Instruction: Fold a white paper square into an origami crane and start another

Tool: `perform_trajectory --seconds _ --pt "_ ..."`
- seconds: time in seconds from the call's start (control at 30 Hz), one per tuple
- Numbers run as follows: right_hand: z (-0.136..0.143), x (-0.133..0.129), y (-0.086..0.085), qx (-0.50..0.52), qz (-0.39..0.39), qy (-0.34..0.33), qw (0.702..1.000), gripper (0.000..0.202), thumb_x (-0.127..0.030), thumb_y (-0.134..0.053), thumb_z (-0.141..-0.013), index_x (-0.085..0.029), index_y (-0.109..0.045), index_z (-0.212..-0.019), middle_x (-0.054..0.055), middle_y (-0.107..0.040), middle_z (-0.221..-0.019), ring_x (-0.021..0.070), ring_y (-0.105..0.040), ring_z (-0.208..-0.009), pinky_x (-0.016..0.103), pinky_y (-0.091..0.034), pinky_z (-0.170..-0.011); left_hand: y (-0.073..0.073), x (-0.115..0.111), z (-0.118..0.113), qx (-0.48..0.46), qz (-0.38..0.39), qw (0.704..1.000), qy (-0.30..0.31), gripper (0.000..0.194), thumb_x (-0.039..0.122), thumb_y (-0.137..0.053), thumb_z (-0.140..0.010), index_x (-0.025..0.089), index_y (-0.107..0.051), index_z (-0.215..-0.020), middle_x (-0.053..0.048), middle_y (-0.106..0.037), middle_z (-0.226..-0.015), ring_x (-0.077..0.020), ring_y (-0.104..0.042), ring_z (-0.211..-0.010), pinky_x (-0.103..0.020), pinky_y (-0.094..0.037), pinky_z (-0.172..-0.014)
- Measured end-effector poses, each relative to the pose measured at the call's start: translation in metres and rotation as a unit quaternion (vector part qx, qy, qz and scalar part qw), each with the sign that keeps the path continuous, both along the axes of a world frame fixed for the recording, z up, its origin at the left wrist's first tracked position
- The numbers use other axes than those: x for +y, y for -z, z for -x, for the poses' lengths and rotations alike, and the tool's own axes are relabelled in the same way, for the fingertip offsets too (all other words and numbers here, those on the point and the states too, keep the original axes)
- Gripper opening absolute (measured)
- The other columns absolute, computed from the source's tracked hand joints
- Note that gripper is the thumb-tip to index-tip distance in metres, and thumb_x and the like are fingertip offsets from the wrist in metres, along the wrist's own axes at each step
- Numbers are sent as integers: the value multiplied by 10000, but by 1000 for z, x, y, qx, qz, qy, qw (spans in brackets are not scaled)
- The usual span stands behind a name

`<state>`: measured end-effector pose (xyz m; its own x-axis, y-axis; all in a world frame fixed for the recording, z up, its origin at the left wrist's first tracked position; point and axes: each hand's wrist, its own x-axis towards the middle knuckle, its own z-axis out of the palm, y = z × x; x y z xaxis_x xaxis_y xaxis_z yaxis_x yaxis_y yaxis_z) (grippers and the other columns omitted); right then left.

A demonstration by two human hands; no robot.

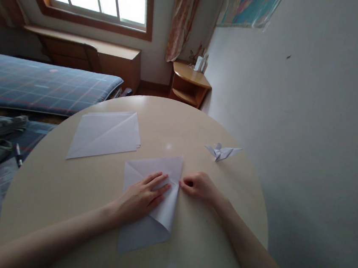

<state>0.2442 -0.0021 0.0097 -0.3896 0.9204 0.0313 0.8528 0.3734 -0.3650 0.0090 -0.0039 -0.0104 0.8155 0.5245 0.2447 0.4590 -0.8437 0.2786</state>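
Sheet (162, 211) part-folded, fold not yet flat. Left hand (143, 196) spread atop; right hand (199, 185) curled at three-o'clock edge, grip unclear. Paper bird (219, 154) complete, two o'clock; stacked sheets (106, 135) flat, ten.

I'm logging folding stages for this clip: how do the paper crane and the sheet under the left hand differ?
The paper crane is a compact winged figure; the sheet is broader and mostly flat, with a curled fold.
The crane sits free of both hands; the sheet lies under the left hand.
Both are white and on the round table.
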Motion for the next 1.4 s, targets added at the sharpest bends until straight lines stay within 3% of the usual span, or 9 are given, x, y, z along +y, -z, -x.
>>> perform_trajectory --seconds 0.17,0.4,0.53,0.7,0.9,1.0,1.13,1.27,1.4 --pt "5 4 9 0 -52 51 997 361 -298 -477 -822 -173 -545 -490 19 -559 -499 106 -404 -474 263 -205 -506 0 0 0 -15 26 1000 -3 384 283 -346 -948 209 -444 -1312 -74 -409 -1393 -246 -343 -1294 -421 -388 -1025" --pt "-5 8 8 72 -121 122 983 429 -394 -310 -929 -177 -615 -721 54 -608 -659 150 -508 -603 248 -340 -573 -3 7 8 -143 172 975 -7 597 485 -170 -948 187 -47 -1450 -118 -400 -1397 -228 -379 -1281 -416 -351 -1035" --pt "-9 9 2 161 -144 40 976 404 -411 -266 -943 -214 -560 -1137 101 -597 -1131 209 -514 -1035 340 -373 -858 -4 12 10 -207 226 950 -63 491 443 -203 -957 206 -315 -1372 -112 -455 -1349 -222 -475 -1197 -402 -405 -991" --pt "-7 10 3 186 -61 -15 980 394 -434 -349 -929 -213 -666 -853 59 -694 -873 201 -580 -912 406 -280 -934 -3 8 5 -129 133 982 -45 402 398 -543 -849 170 -495 -1177 -115 -518 -1234 -228 -485 -1141 -395 -412 -979" --pt "-12 10 3 187 -8 -38 982 266 -409 -592 -806 -183 -668 -689 38 -625 -643 166 -538 -689 294 -412 -693 -9 4 5 -28 64 998 -8 537 435 -638 -772 184 -466 -1215 -99 -521 -1247 -240 -485 -1141 -397 -420 -968" --pt "-14 10 1 151 15 -70 986 206 -347 -741 -672 -204 -686 -809 42 -617 -773 185 -525 -788 311 -434 -752 -7 10 9 -23 7 1000 4 482 447 -563 -833 191 -465 -1229 -97 -504 -1285 -233 -467 -1182 -405 -379 -1011" --pt "-15 8 -2 106 28 -68 992 603 -352 -809 -577 -282 -605 -1140 74 -533 -1100 241 -464 -1036 377 -408 -911 -8 16 14 -16 -91 996 -7 263 351 -487 -901 197 -559 -1102 -72 -550 -1236 -226 -512 -1119 -400 -412 -965" --pt "-12 -1 -6 32 23 -62 997 679 -442 -750 -642 -330 -505 -1265 70 -467 -1154 243 -460 -1078 371 -392 -951 -14 9 14 3 -143 990 16 237 171 -373 -943 192 -591 -1033 -63 -630 -1051 -177 -590 -873 -319 -484 -767" --pt "-1 -12 -13 -41 8 -26 999 577 -454 -639 -760 -309 -473 -1293 72 -472 -1164 201 -564 -930 311 -470 -800 -21 -7 8 1 -125 986 113 261 167 -342 -944 181 -585 -1040 -65 -649 -1007 -157 -601 -809 -279 -482 -712"
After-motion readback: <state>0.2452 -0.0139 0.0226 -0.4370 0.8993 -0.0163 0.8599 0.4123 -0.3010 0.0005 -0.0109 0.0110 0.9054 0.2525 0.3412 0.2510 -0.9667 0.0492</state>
